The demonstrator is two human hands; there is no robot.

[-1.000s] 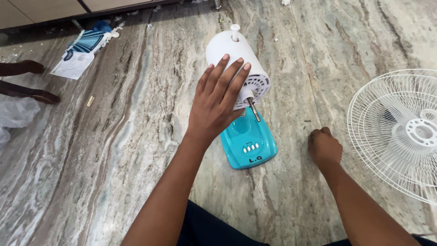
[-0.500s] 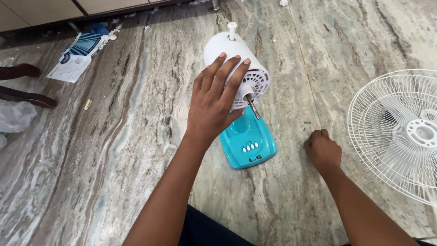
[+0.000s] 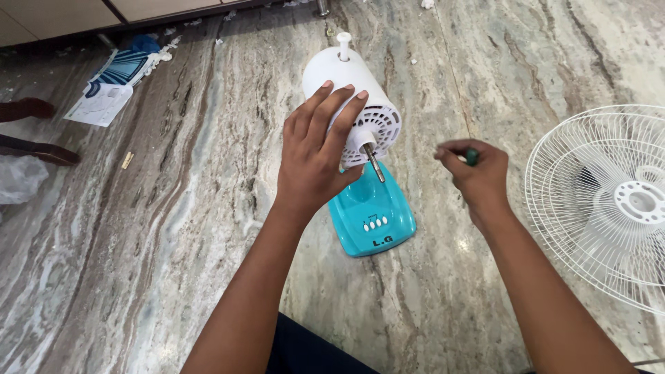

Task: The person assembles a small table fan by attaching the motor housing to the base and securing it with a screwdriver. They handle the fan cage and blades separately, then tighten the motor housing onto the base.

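A white fan motor housing (image 3: 346, 83) with a metal shaft (image 3: 375, 165) stands on a turquoise base (image 3: 372, 208) with small white buttons. My left hand (image 3: 315, 152) rests on the side of the housing, fingers spread over it. My right hand (image 3: 474, 173) is lifted off the floor to the right of the shaft, fingertips pinched on a small dark green part (image 3: 471, 157). The part is mostly hidden by my fingers.
A white wire fan grille (image 3: 609, 201) lies on the marble floor at the right. At the far left are a paper leaflet (image 3: 104, 97), a clear plastic bag (image 3: 17, 180) and dark wooden furniture legs (image 3: 34, 149). Small white scraps lie near the back wall.
My right hand has risen from the floor with a small green part and moved up towards the shaft. My left hand stays on the housing.
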